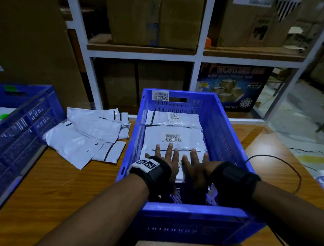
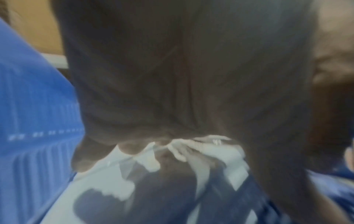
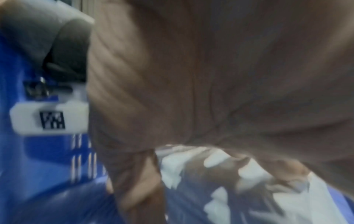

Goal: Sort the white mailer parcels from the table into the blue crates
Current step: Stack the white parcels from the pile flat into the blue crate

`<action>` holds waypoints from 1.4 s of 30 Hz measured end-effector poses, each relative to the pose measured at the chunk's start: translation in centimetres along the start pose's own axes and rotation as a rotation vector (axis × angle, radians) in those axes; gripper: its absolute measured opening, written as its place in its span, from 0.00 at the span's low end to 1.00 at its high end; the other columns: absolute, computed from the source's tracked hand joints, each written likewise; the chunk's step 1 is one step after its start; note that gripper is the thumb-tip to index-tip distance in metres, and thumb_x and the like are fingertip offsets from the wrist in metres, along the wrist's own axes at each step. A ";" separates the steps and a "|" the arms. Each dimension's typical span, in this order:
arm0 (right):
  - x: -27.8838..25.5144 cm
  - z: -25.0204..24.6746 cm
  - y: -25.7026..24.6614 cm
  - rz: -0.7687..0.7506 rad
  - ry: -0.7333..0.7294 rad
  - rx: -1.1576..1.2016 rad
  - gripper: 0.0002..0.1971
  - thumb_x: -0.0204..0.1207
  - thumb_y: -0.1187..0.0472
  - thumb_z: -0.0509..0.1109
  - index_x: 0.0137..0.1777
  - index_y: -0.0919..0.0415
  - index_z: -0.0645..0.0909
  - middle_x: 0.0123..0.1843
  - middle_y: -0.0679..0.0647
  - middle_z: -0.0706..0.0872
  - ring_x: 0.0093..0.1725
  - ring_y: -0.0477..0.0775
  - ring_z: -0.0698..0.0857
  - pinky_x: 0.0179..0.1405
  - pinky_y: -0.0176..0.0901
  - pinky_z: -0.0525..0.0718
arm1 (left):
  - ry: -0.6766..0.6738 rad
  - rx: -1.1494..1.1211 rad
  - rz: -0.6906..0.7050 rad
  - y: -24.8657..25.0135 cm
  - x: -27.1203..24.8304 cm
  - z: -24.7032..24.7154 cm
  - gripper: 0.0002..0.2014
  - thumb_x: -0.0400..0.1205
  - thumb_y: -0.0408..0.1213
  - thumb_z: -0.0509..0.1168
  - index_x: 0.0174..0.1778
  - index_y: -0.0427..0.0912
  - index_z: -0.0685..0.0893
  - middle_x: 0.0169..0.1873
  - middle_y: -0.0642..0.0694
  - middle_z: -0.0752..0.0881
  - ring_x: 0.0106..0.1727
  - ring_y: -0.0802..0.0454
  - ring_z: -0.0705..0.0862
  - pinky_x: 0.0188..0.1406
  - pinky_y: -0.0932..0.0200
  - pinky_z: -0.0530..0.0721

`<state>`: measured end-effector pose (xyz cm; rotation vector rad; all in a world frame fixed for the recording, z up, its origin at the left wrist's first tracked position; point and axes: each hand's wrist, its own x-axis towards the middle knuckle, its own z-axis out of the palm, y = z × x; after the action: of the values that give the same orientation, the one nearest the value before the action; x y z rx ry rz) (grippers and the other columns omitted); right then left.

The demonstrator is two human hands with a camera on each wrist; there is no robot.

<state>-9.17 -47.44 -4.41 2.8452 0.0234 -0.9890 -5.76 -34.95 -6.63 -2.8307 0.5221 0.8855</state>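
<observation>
Three parcels [image 1: 175, 135] in crate [image 1: 225, 137] | hands [image 1: 180, 160] flat on nearest

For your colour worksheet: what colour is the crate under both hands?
Blue crate, clearest in the head view.

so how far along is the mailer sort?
Done: at least three parcels lie flat in the centre crate, and the left crate holds some. In hand: left hand and right hand, fingers spread, over the nearest parcel. Left: a loose pile on the table.
</observation>
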 end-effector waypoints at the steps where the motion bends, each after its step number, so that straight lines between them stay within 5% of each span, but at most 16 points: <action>1: 0.6 -0.3 0.2 -0.021 0.008 0.002 0.35 0.87 0.48 0.47 0.86 0.60 0.35 0.86 0.68 0.33 0.82 0.82 0.38 0.80 0.76 0.46 | 0.004 0.005 0.006 -0.1 -0.3 -0.5 0.58 0.80 0.52 0.71 0.85 0.42 0.29 0.82 0.41 0.23 0.82 0.25 0.29 0.75 0.15 0.45; 3: 1.5 -1.6 0.5 -0.063 0.029 0.034 0.35 0.85 0.50 0.50 0.86 0.65 0.41 0.86 0.70 0.40 0.84 0.78 0.39 0.81 0.73 0.46 | 0.020 0.021 0.007 -0.3 -0.6 -1.6 0.49 0.85 0.45 0.66 0.86 0.42 0.32 0.83 0.39 0.26 0.84 0.27 0.31 0.76 0.17 0.46; 6: 2.7 -4.1 1.3 -0.095 0.122 0.093 0.31 0.82 0.52 0.58 0.80 0.66 0.57 0.83 0.71 0.53 0.83 0.75 0.51 0.79 0.68 0.60 | 0.041 0.024 -0.037 -0.3 -0.2 -3.4 0.45 0.86 0.38 0.64 0.87 0.40 0.34 0.84 0.39 0.28 0.85 0.29 0.33 0.78 0.20 0.46; 9: 3.8 -5.4 1.5 -0.115 0.275 0.078 0.30 0.82 0.50 0.61 0.79 0.63 0.60 0.81 0.65 0.59 0.82 0.69 0.56 0.74 0.70 0.67 | 0.100 -0.092 -0.096 -0.2 1.1 -4.6 0.45 0.87 0.44 0.63 0.87 0.41 0.36 0.86 0.41 0.32 0.85 0.30 0.34 0.79 0.22 0.44; 13: 6.0 -4.9 1.0 -0.119 0.281 0.122 0.39 0.84 0.43 0.59 0.87 0.54 0.44 0.89 0.54 0.40 0.86 0.66 0.40 0.79 0.77 0.51 | 0.179 -0.172 -0.037 -1.0 3.6 -4.0 0.50 0.83 0.60 0.63 0.87 0.44 0.35 0.86 0.43 0.33 0.85 0.32 0.32 0.79 0.24 0.43; 18: 8.5 -3.8 1.3 -0.094 0.177 0.222 0.38 0.82 0.32 0.49 0.86 0.40 0.36 0.87 0.45 0.31 0.86 0.66 0.35 0.76 0.81 0.48 | 0.153 -0.148 0.011 -2.9 6.7 -2.2 0.67 0.67 0.76 0.68 0.86 0.50 0.30 0.84 0.46 0.25 0.82 0.30 0.26 0.78 0.22 0.39; 25: 10.6 -2.7 1.5 -0.075 0.138 0.239 0.39 0.79 0.26 0.41 0.84 0.38 0.31 0.85 0.42 0.26 0.85 0.63 0.31 0.74 0.85 0.45 | 0.129 -0.108 -0.004 -2.9 7.5 -1.9 0.68 0.66 0.79 0.66 0.84 0.51 0.27 0.81 0.47 0.21 0.80 0.29 0.22 0.77 0.21 0.35; 42: 10.3 -3.1 0.9 -0.095 0.140 0.211 0.37 0.82 0.30 0.44 0.84 0.39 0.31 0.85 0.44 0.25 0.84 0.65 0.28 0.75 0.84 0.45 | 0.075 -0.143 -0.036 -3.6 7.5 -2.1 0.68 0.64 0.80 0.66 0.84 0.54 0.28 0.82 0.46 0.22 0.80 0.26 0.23 0.76 0.19 0.36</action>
<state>0.89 -48.24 -8.27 3.1291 0.0727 -0.8542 2.42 -34.24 -9.12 -3.0022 0.4320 0.8449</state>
